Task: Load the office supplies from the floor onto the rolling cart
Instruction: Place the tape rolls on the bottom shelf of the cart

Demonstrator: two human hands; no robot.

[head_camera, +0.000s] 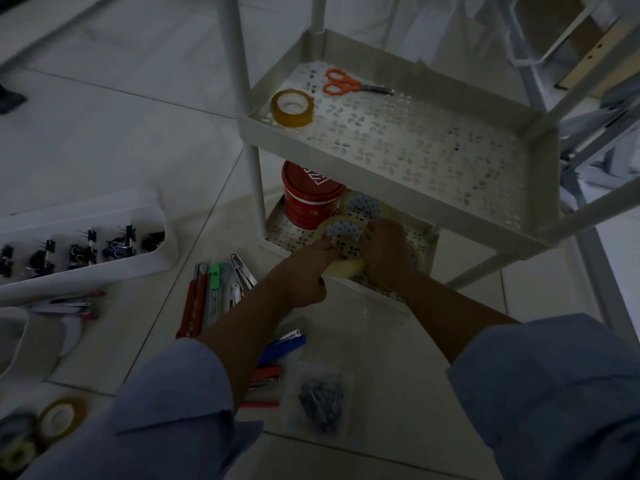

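The white rolling cart stands ahead with perforated shelves. Its upper shelf holds orange scissors and a yellowish tape roll. On the lower shelf stand a red tub and a clear tape roll. My left hand and my right hand both grip a large clear tape roll at the lower shelf's front edge. On the floor lie utility knives, staplers and a bag of dark clips.
A white organiser tray with several black binder clips lies on the floor at left. More tape rolls sit at the bottom left. Folded white frames lean behind the cart on the right.
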